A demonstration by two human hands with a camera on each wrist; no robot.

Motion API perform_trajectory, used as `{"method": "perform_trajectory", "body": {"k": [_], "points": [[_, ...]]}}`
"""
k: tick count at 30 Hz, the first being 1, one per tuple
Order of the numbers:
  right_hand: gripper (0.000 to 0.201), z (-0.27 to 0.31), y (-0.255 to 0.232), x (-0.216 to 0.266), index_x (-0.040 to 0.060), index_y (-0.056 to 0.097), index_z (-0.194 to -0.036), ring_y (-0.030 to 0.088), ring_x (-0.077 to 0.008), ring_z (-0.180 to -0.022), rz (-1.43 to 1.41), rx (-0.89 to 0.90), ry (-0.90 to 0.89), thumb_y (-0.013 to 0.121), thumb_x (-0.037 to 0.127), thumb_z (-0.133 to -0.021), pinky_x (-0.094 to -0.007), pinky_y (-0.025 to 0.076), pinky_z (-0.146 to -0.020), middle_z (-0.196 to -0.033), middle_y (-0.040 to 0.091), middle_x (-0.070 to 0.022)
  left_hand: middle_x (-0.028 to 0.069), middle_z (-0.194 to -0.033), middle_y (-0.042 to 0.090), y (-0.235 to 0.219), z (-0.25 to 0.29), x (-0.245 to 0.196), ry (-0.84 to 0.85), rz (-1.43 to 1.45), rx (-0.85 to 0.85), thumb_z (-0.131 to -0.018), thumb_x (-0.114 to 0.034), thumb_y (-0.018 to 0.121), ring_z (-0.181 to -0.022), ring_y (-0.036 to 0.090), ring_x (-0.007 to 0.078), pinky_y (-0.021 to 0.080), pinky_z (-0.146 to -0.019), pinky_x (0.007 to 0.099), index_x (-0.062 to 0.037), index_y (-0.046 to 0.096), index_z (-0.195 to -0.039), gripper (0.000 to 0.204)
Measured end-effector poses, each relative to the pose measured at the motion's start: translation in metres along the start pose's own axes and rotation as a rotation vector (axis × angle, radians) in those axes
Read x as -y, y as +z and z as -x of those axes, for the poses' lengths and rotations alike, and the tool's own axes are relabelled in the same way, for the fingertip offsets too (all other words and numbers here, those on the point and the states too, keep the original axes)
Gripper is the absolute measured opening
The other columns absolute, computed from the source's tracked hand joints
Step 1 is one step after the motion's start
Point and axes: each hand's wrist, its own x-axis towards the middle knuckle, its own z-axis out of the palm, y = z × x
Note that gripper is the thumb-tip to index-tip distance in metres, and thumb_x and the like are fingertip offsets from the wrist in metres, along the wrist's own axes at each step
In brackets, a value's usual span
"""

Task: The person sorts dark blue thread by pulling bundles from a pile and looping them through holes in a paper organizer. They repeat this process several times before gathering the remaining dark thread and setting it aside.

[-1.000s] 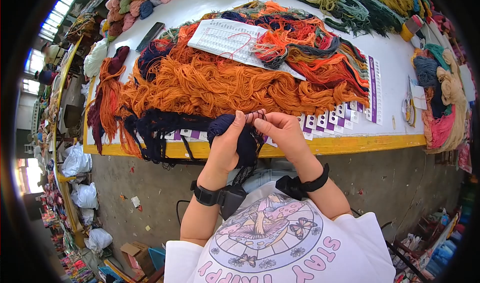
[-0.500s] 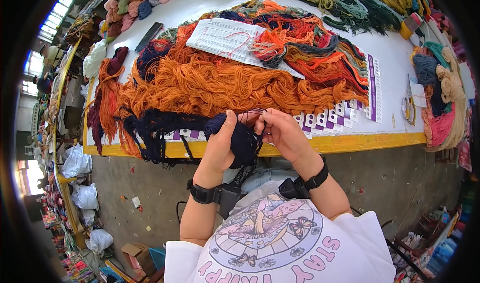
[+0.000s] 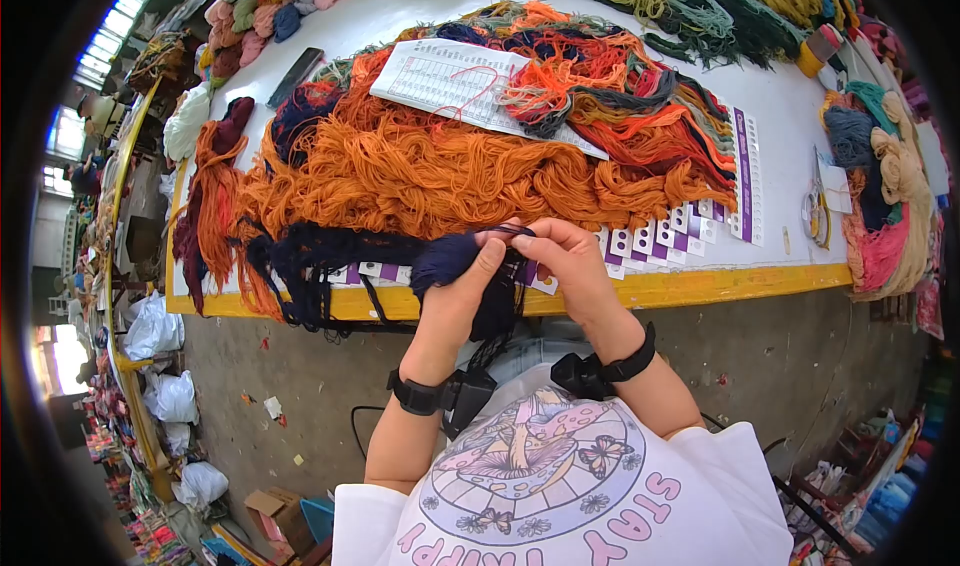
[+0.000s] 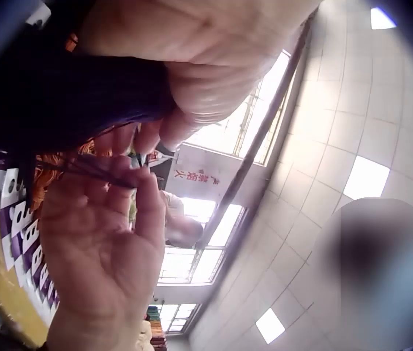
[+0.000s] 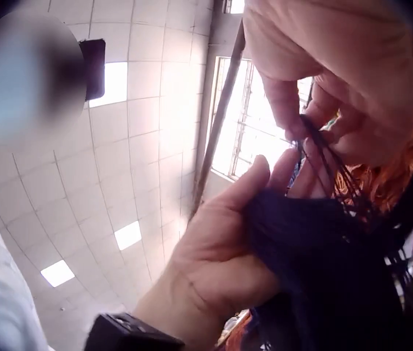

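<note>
My left hand (image 3: 455, 301) is curled round a bundle of dark blue yarn (image 3: 470, 266), thumb up along its side, holding it just over the near edge of the table (image 3: 700, 288). In the right wrist view the same hand (image 5: 221, 256) wraps the dark yarn (image 5: 316, 270) from below. My right hand (image 3: 570, 266) sits just beside it, thumb and forefinger pressed together on a few thin strands (image 3: 508, 232) pulled taut off the top of the bundle. The left wrist view shows those strands (image 4: 93, 170) crossing my right fingers (image 4: 130, 197), with the rest of that hand (image 4: 100, 256) loosely open below.

From the bundle more dark blue yarn (image 3: 310, 256) trails away to my left, lying across the table's yellow edge (image 3: 640, 291) and hanging a little over it. Small white and purple cards (image 3: 655, 241) lie in a row just past my hands, partly under the wool.

Beyond them spreads a big heap of orange yarn (image 3: 430, 171), with a mixed tangle of red, orange and grey skeins (image 3: 620, 96) on its far right side. A printed sheet (image 3: 450, 81) rests on top of the heap. Farther off, green yarn (image 3: 700, 11) lies along the far side, and pink and beige skeins (image 3: 895, 206) at the right end.
</note>
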Motion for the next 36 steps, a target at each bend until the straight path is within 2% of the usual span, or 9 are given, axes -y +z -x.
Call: {"method": "perform_trajectory", "body": {"k": [5,7,11,15,17,20,24,29,36], "points": [[0.017,0.01,-0.046,0.014,0.0079,0.058,-0.085,0.049,-0.0062,-0.064,-0.734,0.486,0.312,0.05,0.023,-0.088,-0.0178,0.038,-0.052,-0.073,0.057,0.0016,-0.0039,-0.069,0.051,-0.041,0.006,-0.011,-0.086,0.69,-0.153,-0.092,-0.021,0.046,-0.057,0.048,0.0059,0.043,-0.065,0.0244,-0.0033,0.058,-0.097,0.022],[0.015,0.029,-0.08,0.033,0.0073,0.058,-0.089,0.055,-0.0098,-0.076,0.131,0.078,0.05,0.05,0.02,-0.087,-0.0183,0.041,-0.051,-0.081,0.06,-0.0022,-0.0068,-0.061,0.038,-0.079,0.012,-0.02,0.05,1.009,-0.103,-0.094,-0.022,0.044,-0.049,0.036,0.0027,0.036,-0.057,0.0211,-0.0035,0.057,-0.102,0.024],[0.019,0.07,-0.179,0.08,0.0022,0.057,-0.095,0.059,-0.0146,-0.087,-0.452,-0.076,-0.208,0.045,0.016,-0.09,-0.0248,0.052,-0.054,-0.101,0.058,-0.0087,-0.0065,-0.06,0.036,-0.206,0.05,-0.001,0.187,1.011,-0.374,-0.094,-0.02,0.042,-0.046,0.033,0.0035,0.031,-0.05,0.0203,-0.0025,0.055,-0.104,0.024],[0.023,0.165,-0.374,0.16,0.0057,0.037,-0.062,0.04,-0.0163,-0.055,-0.429,-0.551,-0.768,0.053,0.005,-0.079,-0.0271,0.047,-0.065,-0.061,0.038,-0.0018,-0.005,-0.059,0.035,-0.308,0.108,0.013,0.274,0.848,-0.779,-0.093,-0.018,0.043,-0.045,0.031,0.0043,0.028,-0.045,0.0199,-0.0027,0.056,-0.1,0.021],[0.023,0.21,-0.391,0.192,0.0069,0.037,-0.061,0.04,-0.0152,-0.055,-0.353,-1.139,-1.115,0.054,0.007,-0.078,-0.0277,0.044,-0.06,-0.057,0.035,-0.0009,-0.0044,-0.059,0.035,-0.283,0.107,-0.01,0.333,0.682,-0.783,-0.092,-0.019,0.044,-0.045,0.031,0.0045,0.028,-0.045,0.02,-0.0034,0.056,-0.096,0.019],[0.024,0.214,-0.366,0.218,0.0099,0.039,-0.062,0.043,-0.014,-0.057,-0.141,-1.213,-1.111,0.055,0.01,-0.08,-0.0328,0.046,-0.062,-0.057,0.037,-0.0019,-0.0042,-0.059,0.034,-0.215,0.082,-0.027,0.267,0.691,-0.414,-0.092,-0.02,0.046,-0.045,0.03,0.0046,0.027,-0.045,0.02,-0.0052,0.054,-0.087,0.018],[0.03,0.089,-0.218,0.1,0.0087,0.052,-0.108,0.053,-0.0092,-0.082,0.274,-0.603,-0.492,0.046,0.033,-0.091,-0.0317,0.052,-0.062,-0.091,0.052,-0.0008,-0.0036,-0.064,0.041,-0.045,0.018,-0.012,-0.142,0.502,-0.26,-0.087,-0.018,0.055,-0.048,0.033,0.0027,0.029,-0.044,0.0166,-0.0051,0.054,-0.077,0.017],[0.036,0.03,-0.11,0.017,0.0067,0.049,-0.107,0.043,-0.0031,-0.053,0.013,0.159,0.034,0.048,0.039,-0.09,-0.0199,0.046,-0.044,-0.069,0.046,0.0024,-0.0039,-0.062,0.049,0.052,-0.021,0.043,-0.274,0.03,0.113,-0.084,-0.012,0.058,-0.052,0.04,0.0027,0.031,-0.049,0.017,0.0018,0.06,-0.106,0.026],[0.021,0.028,-0.097,0.021,0.005,0.051,-0.107,0.053,-0.0066,-0.051,0.295,0.067,0.124,0.051,0.015,-0.088,-0.0202,0.044,-0.045,-0.072,0.061,-0.0046,-0.001,-0.067,0.054,0.065,-0.039,0.064,-0.394,0.073,0.094,-0.08,-0.01,0.06,-0.055,0.044,0.0048,0.034,-0.05,0.0191,-0.0014,0.062,-0.091,0.014]]}}
